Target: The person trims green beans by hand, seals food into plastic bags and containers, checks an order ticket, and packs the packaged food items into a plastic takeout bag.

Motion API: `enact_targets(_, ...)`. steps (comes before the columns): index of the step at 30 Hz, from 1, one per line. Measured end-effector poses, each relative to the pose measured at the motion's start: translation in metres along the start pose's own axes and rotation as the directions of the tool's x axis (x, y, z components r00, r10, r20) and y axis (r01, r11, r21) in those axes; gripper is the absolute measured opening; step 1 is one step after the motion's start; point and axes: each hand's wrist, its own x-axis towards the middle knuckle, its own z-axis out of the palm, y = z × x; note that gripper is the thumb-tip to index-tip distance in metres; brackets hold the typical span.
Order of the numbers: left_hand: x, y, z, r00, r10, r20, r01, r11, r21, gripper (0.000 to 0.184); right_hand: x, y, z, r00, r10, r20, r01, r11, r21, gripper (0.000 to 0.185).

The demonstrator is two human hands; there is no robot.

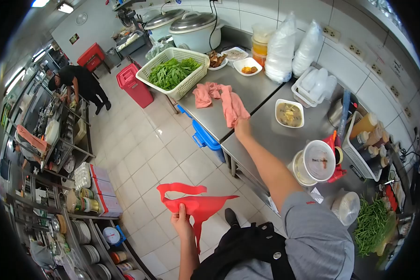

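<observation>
In my left hand point(184, 221), the thumb and fingers pinch a red plastic bag point(193, 205), which hangs over the tiled floor. My right hand point(241, 129) reaches over the steel counter point(261, 140) with its fingers closed on the end of a pink cloth point(232, 105). The rest of the cloth lies crumpled on the metal top. Behind it stands a cream basket point(203, 70) of green leaves point(172, 73). A square white bowl of soup point(289, 113) sits to the right of my right hand.
Stacked lidded tubs point(315, 162) stand near my right forearm, with green beans point(372, 226) beyond. A blue bin point(205, 137) is beside the counter and a red bin point(135, 86) farther back. Another person point(79, 81) bends over shelving at the far left.
</observation>
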Motion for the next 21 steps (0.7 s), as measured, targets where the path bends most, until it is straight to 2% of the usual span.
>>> enact_targets(1,-0.008,-0.002,0.001,1.000,0.008,0.004,-0.008,1.000,-0.007,0.016,-0.014,-0.006,-0.012,0.995,-0.063,0.080,0.059,0.997,0.051,0.019)
enact_targets(2,-0.014,-0.006,0.002,1.000,-0.012,0.003,0.012,1.000,0.007,0.015,-0.044,-0.025,-0.029,0.982,-0.171,0.084,0.167,0.984,0.059,0.024)
enact_targets(3,-0.021,-0.011,0.003,1.000,-0.030,0.001,0.030,0.999,0.020,0.015,-0.078,-0.043,-0.046,0.969,-0.157,0.192,0.129,0.980,0.150,0.034)
enact_targets(4,-0.028,-0.018,0.002,1.000,-0.019,0.001,0.019,1.000,0.013,0.015,-0.111,-0.069,-0.089,0.847,-0.179,0.500,0.085,0.975,0.205,0.041)
enact_targets(5,-0.037,-0.026,-0.001,0.998,-0.047,0.028,0.047,0.999,0.018,0.016,-0.143,-0.060,-0.088,0.711,-0.319,0.626,0.088,0.924,0.371,0.049)
enact_targets(6,-0.047,-0.031,0.000,0.996,-0.075,0.055,0.074,0.997,0.024,0.017,-0.171,-0.083,-0.130,0.501,-0.311,0.807,-0.144,0.890,0.432,0.044)
enact_targets(7,-0.058,-0.035,0.004,0.996,-0.067,0.056,0.065,0.998,0.023,0.017,-0.204,-0.083,-0.150,0.430,-0.472,0.770,-0.134,0.810,0.571,0.044)
enact_targets(9,-0.086,-0.043,0.018,0.977,-0.142,0.160,0.148,0.989,-0.026,0.030,-0.261,-0.087,-0.198,0.395,-0.541,0.743,-0.156,0.757,0.635,0.045)
enact_targets(10,-0.101,-0.043,0.024,0.954,-0.183,0.237,0.191,0.981,-0.011,0.037,-0.280,-0.084,-0.217,0.448,-0.544,0.709,-0.110,0.754,0.648,0.046)
enact_targets(11,-0.117,-0.048,0.029,0.955,-0.179,0.237,0.186,0.983,-0.006,0.037,-0.298,-0.078,-0.234,0.500,-0.547,0.671,-0.063,0.750,0.658,0.048)
enact_targets(12,-0.133,-0.055,0.035,0.936,-0.227,0.268,0.248,0.968,-0.047,0.034,-0.315,-0.073,-0.249,0.634,-0.493,0.595,0.109,0.819,0.563,0.035)
enact_targets(13,-0.147,-0.063,0.043,0.914,-0.270,0.304,0.309,0.947,-0.089,0.031,-0.326,-0.058,-0.254,0.635,-0.499,0.589,0.115,0.816,0.567,0.035)
enact_targets(14,-0.163,-0.067,0.051,0.910,-0.286,0.301,0.319,0.945,-0.068,0.037,-0.333,-0.042,-0.256,0.637,-0.427,0.642,-0.091,0.785,0.613,0.027)
enact_targets(15,-0.172,-0.075,0.050,0.885,-0.363,0.292,0.403,0.911,-0.090,0.041,-0.339,-0.027,-0.258,0.619,-0.359,0.698,-0.295,0.718,0.631,0.020)
enact_targets(16,-0.183,-0.076,0.054,0.880,-0.342,0.328,0.405,0.902,-0.146,0.041,-0.344,-0.021,-0.268,0.704,-0.352,0.617,-0.281,0.660,0.697,0.010)
enact_targets(17,-0.194,-0.078,0.056,0.876,-0.321,0.360,0.409,0.890,-0.202,0.042,-0.345,-0.006,-0.264,0.775,-0.365,0.515,-0.077,0.755,0.651,0.008)
enact_targets(19,-0.172,-0.106,0.016,0.947,-0.192,0.258,0.281,0.886,-0.369,0.040,-0.349,0.018,-0.282,0.822,-0.217,0.526,-0.230,0.719,0.656,0.007)
enact_targets(20,-0.139,-0.134,-0.038,0.982,-0.079,0.170,0.144,0.900,-0.411,0.039,-0.345,0.023,-0.302,0.819,-0.218,0.530,-0.232,0.719,0.655,0.007)
enact_targets(21,-0.110,-0.143,-0.088,0.996,0.035,0.078,0.003,0.898,-0.440,0.038,-0.339,0.028,-0.322,0.803,-0.226,0.551,-0.306,0.637,0.707,0.007)
